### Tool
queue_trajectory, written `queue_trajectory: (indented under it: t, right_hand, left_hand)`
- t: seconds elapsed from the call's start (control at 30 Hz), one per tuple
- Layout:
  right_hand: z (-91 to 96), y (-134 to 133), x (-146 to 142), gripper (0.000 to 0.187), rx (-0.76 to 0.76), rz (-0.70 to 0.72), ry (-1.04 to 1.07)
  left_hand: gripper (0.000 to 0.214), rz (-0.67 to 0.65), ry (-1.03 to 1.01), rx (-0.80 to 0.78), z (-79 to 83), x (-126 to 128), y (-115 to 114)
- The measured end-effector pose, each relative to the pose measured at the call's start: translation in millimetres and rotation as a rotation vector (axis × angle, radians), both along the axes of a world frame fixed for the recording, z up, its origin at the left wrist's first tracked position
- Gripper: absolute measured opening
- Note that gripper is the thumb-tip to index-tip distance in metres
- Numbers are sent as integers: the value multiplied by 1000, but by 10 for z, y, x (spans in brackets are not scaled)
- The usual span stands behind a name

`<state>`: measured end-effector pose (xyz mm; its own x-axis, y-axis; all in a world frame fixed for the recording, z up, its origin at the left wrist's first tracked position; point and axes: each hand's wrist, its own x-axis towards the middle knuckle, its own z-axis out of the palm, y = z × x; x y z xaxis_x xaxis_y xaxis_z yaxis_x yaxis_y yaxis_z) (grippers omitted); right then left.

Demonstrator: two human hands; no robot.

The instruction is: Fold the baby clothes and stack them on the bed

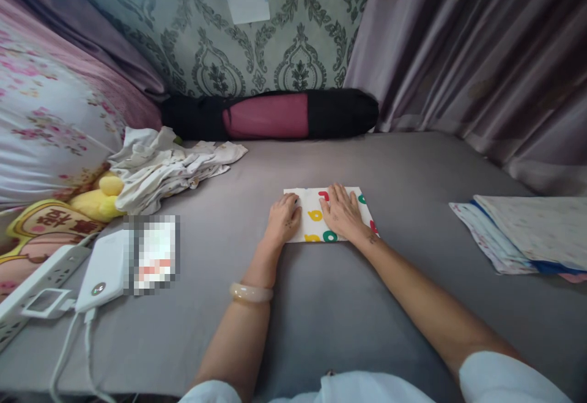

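Letter-printed white cloth (315,215): flat under both hands, edges unsecured

The cloth, apparently folded, lay as a neat rectangle on the grey sheet (321,317), ahead of the person and roughly midway between the side piles. Red, yellow and green letters showed on its upper face. The left hand (284,214) rested over the left edge, fingers slightly bent, neither clenched nor lifting anything. The right hand (342,210) lay palm down on the right half, fingers spread and pointing away from the body; it grasped nothing.

Well apart to the right was a stack of folded fabrics (536,225). Crumpled garments (169,170) lay to the far left, beyond a white power bank (103,268) with cables attached.

Risks were judged as follows. Uneven pressure, or the hands sliding in opposite directions, could skew the layers and raise creases. Lifting by a single edge could let the folds fall open, as no fastening was visible. Dragging the cloth could ruck the sheet beneath it. A wide sweep of the left forearm could catch the cables. Inner layers could not be inspected.
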<state>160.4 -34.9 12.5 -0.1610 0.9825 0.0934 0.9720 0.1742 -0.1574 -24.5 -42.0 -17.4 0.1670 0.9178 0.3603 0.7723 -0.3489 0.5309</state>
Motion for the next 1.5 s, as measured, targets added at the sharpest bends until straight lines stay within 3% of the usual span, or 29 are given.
queue_trajectory:
  t: [0.47,0.67,0.9,1.13,1.5]
  right_hand:
    - [-35,49,186,67,-41,44,0]
    - [-113,21,314,64,55,15,1]
    - [-137,0,306,61,112,-16,26]
    - [-54,-132,277,62,-18,-60,6]
    - [-110,-202,298,59,50,-28,-36]
  left_hand:
    - [29,-8,9,-13,-13,-13,9]
    - [29,0,8,-37,-5,-12,4]
    - [29,-7,-2,-49,11,-21,-1]
    - [29,-6,-9,-34,12,-16,-1]
    - [27,-20,9,-23,24,-23,1]
